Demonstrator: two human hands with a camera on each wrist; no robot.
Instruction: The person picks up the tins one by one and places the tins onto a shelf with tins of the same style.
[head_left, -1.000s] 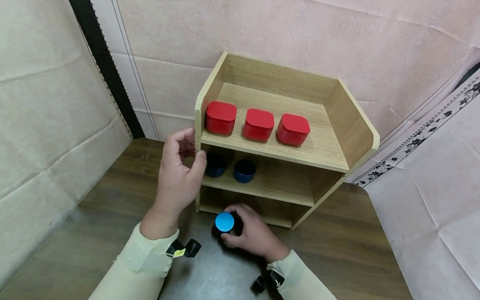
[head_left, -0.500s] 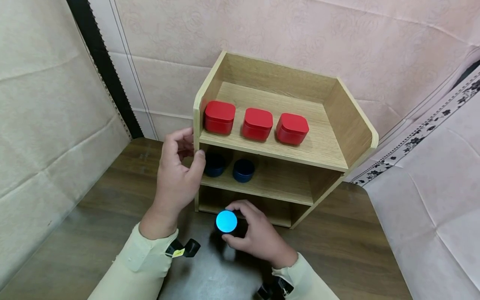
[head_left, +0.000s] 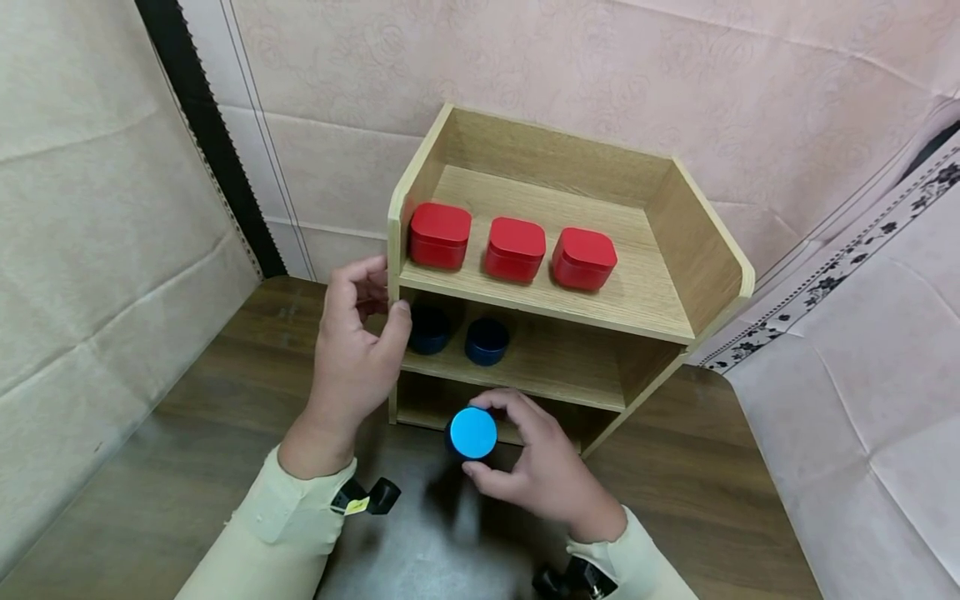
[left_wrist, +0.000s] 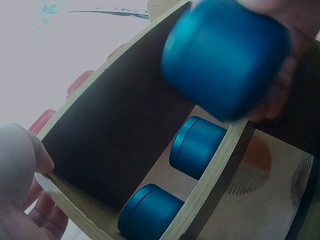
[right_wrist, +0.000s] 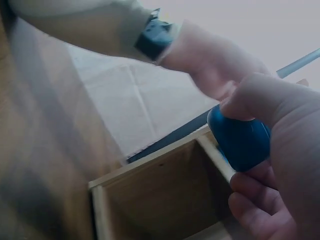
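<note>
My right hand (head_left: 543, 471) pinches a round blue tin (head_left: 473, 435) between thumb and fingers, in front of the small wooden shelf unit (head_left: 555, 379). In the left wrist view that lifted tin (left_wrist: 225, 62) appears large, above the middle board. Two like tins, a left one (head_left: 429, 332) and a right one (head_left: 487, 343), stand on the middle level at its left end. My left hand (head_left: 356, 354) grips the unit's left side panel, thumb at the front edge and fingers along the outside.
Three red rounded-square boxes, a left (head_left: 440, 237), a middle (head_left: 514, 250) and a right one (head_left: 584, 260), stand in a row on the top level. Under the unit is a brown wood-grain table (head_left: 697, 508). Pale cloth (head_left: 570, 67) hangs behind and at both sides.
My right hand has raised the blue tin from near the tabletop and brought it a little right and toward the shelf unit. The left hand keeps its place on the side panel.
</note>
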